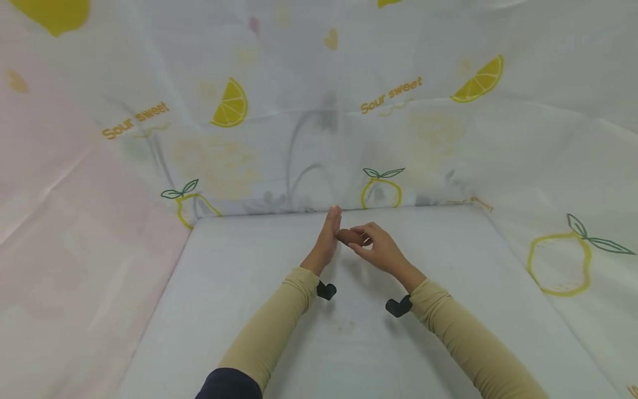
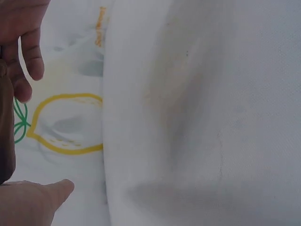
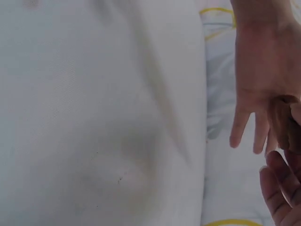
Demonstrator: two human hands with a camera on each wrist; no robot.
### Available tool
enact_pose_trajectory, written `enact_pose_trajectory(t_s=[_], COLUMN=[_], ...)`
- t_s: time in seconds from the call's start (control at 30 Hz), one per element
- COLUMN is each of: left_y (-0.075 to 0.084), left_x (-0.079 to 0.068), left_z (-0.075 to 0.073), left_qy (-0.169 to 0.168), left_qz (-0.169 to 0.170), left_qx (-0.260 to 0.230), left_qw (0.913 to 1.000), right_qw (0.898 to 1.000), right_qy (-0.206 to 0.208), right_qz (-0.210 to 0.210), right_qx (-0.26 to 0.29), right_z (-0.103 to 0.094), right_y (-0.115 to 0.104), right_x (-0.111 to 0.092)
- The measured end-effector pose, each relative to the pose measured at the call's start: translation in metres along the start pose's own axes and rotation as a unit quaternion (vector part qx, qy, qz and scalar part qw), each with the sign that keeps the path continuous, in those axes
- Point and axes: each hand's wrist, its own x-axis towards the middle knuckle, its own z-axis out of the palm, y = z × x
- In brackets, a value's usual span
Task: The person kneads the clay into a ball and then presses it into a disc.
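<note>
A brown, smooth, elongated lump is held out over the far part of the white table between both hands. My right hand pinches it between thumb and fingers. The left hand stands upright with straight fingers, its palm turned to the lump's near end. From the right wrist, the lump shows against the left palm, whose fingers are spread, and right fingertips sit just below. At the left wrist view's edge, only a strip of the brown lump shows; the rest is cut off.
The white tabletop has small specks near its middle. Lemon-printed white cloth hangs behind and on both sides, meeting the table at its far edge. Dark bands are worn at both wrists.
</note>
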Motion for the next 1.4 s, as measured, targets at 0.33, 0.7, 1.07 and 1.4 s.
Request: enact_pose_trajectory(t_s=[0.33,0.7,1.07,1.4], left_y=[0.003,0.001,0.004,0.001], left_x=[-0.006,-0.011,-0.016,-0.025], left_z=[0.005,0.009,0.011,0.018], left_qy=[-0.025,-0.008,-0.012,-0.016], left_qz=[0.024,0.033,0.061,0.097], left_qx=[-0.023,-0.016,0.016,0.021], left_qw=[0.9991,0.9993,0.9979,0.9950], right_qw=[0.994,0.979,0.973,0.960], right_qy=[-0.027,-0.002,0.048,0.105], right_qz=[0.021,0.020,0.016,0.074], right_qx=[0.104,0.202,0.226,0.250], right_z=[0.017,0.026,0.023,0.023], right_y=[-0.006,-0.030,-0.070,-0.072], right_x=[0.000,0.010,0.008,0.026])
